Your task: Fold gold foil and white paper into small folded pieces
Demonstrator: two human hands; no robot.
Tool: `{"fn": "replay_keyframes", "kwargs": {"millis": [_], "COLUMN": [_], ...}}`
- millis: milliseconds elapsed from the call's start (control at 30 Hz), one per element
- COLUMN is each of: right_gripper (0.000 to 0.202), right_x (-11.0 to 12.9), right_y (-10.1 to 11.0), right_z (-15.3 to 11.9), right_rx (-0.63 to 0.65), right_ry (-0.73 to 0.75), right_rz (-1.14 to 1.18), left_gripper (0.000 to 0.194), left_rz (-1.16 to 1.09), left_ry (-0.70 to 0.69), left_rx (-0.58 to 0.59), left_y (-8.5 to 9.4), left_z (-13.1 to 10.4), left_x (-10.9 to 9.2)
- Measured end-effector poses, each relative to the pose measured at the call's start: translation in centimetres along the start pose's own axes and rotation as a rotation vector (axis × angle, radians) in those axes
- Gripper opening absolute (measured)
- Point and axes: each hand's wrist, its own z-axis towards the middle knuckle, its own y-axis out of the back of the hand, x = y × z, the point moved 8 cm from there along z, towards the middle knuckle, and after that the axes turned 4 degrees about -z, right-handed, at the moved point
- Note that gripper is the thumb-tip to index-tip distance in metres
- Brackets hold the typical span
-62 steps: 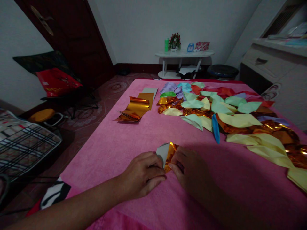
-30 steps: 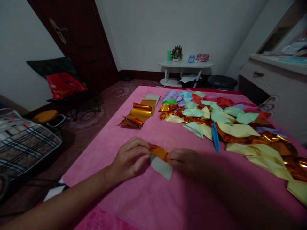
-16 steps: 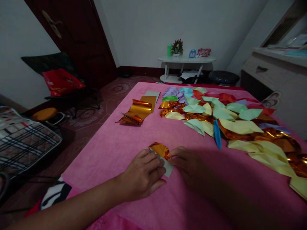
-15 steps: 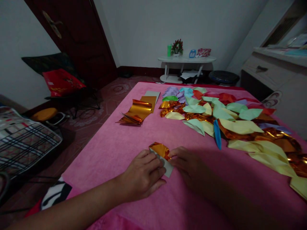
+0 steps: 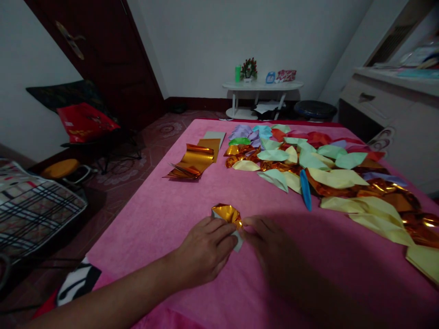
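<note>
A sheet of gold foil paper [image 5: 226, 213] with a grey back lies partly folded on the pink cloth, its shiny face curling over at the top. My left hand [image 5: 207, 246] presses on it from the left, fingers bent over the grey side. On the right, my right hand [image 5: 262, 235] pinches the paper's right edge with thumb and fingertips. Part of the sheet is hidden beneath the left fingers. Beyond the hands, a loose stack of gold foil sheets [image 5: 195, 160] lies with curled edges.
Many folded paper pieces [image 5: 315, 160] in green, yellow, gold and purple cover the right of the pink-covered table [image 5: 154, 210]. A slim blue folded piece [image 5: 305, 189] lies nearest the hands. Behind stand a white side table [image 5: 264, 86] and a dark stool [image 5: 314, 109].
The right edge of the foil paper has been folded further inward, so less grey shows. Both hands have shifted slightly; the whole view has moved a little.
</note>
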Motion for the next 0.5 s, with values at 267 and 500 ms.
{"fn": "replay_keyframes", "kwargs": {"millis": [267, 500], "right_gripper": [0.025, 0.028], "right_x": [-0.2, -2.1], "right_y": [1.3, 1.1], "right_z": [0.5, 1.0], "right_rx": [-0.073, -0.115], "right_ry": [-0.075, -0.171], "right_rz": [0.126, 0.34], "left_gripper": [0.023, 0.023], "left_rz": [-0.01, 0.021], "left_ry": [0.015, 0.003], "left_rx": [-0.085, -0.188], "left_y": [0.0, 0.2], "left_z": [-0.6, -0.9], "left_x": [0.3, 0.2]}}
